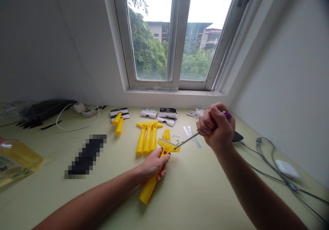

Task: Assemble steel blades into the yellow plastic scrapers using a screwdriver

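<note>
Forearms (257, 178) cross the bench (203, 195), right grip (217, 129) clamped around a screwdriver (186, 141), its tip at the yellow scraper (149, 189) clamped in the left grip (154, 165); cards (168, 112) near the back edge.

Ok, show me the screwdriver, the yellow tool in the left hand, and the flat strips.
Screwdriver (187, 140): head view, on the middle of the metal shaft.
Yellow tool (149, 189): head view, on the handle, below the left hand (154, 164).
Flat strips (197, 142): head view, on the body of the lowest strip.
</note>
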Tool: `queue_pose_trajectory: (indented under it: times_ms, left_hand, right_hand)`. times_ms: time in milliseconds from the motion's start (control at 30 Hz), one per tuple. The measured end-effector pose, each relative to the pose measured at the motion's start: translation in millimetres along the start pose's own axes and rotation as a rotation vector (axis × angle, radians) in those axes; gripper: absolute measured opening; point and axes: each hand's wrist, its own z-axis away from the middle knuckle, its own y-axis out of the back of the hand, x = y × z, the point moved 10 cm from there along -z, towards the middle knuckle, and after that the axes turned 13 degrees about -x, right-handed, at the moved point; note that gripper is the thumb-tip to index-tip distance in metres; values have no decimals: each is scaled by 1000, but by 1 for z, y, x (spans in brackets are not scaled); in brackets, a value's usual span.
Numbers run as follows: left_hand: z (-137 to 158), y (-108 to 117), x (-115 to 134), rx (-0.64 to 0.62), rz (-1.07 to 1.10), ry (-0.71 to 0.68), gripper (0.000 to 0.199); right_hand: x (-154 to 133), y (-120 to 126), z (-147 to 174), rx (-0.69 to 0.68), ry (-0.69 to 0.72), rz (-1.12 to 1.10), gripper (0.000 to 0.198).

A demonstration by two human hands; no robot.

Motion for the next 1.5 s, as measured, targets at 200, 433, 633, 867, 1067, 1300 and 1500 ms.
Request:
queue_pose_trajectory:
  times_ms: [200,433,633,867,1067,1300,1500]
  left_hand:
    - [1,1,0,24,3,31,30]
    - [0,1,-1,10,-1,23,34]
    - [1,1,-1,18,-3,34,35]
    - [-1,1,-1,-9,-3,11,35]
    - [0,0,0,0,-6,11,31]
    - [0,1,-2,4,-20,25,30]
    - [-1,1,-3,-2,-22,17,34]
  right_hand:
    - [2,1,0,-20,-7,-8,19]
    - [2,-6,2,-46,-18,-17,19]
    - [2,-8,2,-61,-22,-20,18]
    - [1,-6,2,-49,-22,13,20]
    - [1,-8,2,-59,-19,4,19]
    - [2,-12,3,-95,-35,10,19]
    - [3,-13,3,-115,-47,5,17]
